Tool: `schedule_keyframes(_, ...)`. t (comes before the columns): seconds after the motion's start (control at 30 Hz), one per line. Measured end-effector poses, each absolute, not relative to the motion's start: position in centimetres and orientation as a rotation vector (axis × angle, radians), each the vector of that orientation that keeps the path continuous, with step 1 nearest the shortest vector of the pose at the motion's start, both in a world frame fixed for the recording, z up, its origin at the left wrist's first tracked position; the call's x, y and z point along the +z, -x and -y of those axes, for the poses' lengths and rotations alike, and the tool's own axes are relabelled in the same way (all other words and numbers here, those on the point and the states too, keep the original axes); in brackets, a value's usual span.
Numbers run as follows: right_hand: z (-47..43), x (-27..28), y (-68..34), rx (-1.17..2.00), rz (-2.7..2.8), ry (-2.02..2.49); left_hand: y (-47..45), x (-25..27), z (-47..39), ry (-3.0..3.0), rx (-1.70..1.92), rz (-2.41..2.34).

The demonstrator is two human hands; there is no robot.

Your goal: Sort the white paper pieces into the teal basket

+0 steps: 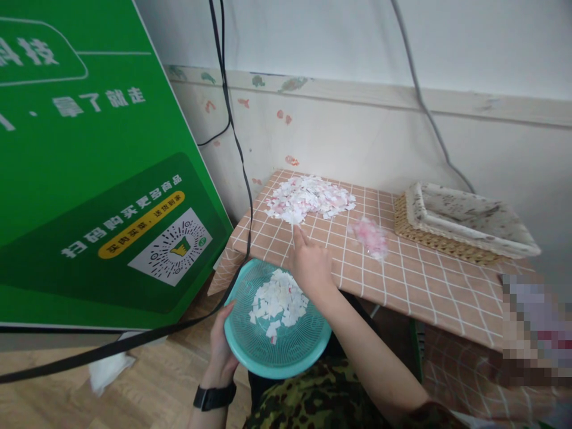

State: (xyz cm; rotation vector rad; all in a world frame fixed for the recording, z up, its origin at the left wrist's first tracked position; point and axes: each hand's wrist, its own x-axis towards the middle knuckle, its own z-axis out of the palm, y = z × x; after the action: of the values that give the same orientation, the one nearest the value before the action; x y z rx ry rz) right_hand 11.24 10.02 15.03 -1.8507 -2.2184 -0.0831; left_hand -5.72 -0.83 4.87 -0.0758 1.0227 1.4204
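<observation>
My left hand [222,345] grips the rim of a round turquoise plastic colander [286,357] from its left side. Inside the colander lies a loose heap of small white paper scraps [279,301], a few with red or pink marks. Over the table's front edge reaches my right hand [311,265], its index finger pointing forward and the other fingers mostly curled under. A white scrap [294,219] shows at its fingertips, beside the near edge of a larger pile of white and pink paper scraps [313,196]. The hand itself hides part of its grip.
A brown checked cloth [415,286] covers the table. On it lie a pinkish clump [370,237] and a cloth-lined wicker basket [447,238]. A green sign panel [111,208] stands at left. A black strap [243,173] hangs past the table's left corner. The wall stands behind.
</observation>
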Motion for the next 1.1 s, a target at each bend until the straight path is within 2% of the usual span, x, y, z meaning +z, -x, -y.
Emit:
schedule_keyframes(0.27, -9.5, 14.3, -18.4, -0.162, 1.875, 1.939, 5.7, 4.7, 1.1, 0.072, 1.426, -1.048)
schedule_keyframes(0.4, -10.3, 14.4, -22.7, -0.195, 1.725, 1.839, 5.5, 4.6, 1.0, 0.055, 1.412, -1.057)
schedule_keyframes(0.53, -10.9, 15.0, -25.9, -0.111, 1.548, 1.868, 5.1, 4.4, 0.9, 0.063, 1.4, -1.088)
schedule_keyframes(0.8, -13.2, 15.0, -23.6, 0.118, 1.472, 1.635, 3.8, 3.4, 1.0, 0.099, 1.303, -1.057)
schedule_keyframes(1.1, -13.8, 13.9, -23.2, 0.089, 1.4, 1.644, 2.8, 2.2, 1.0, 0.118, 1.265, -1.064)
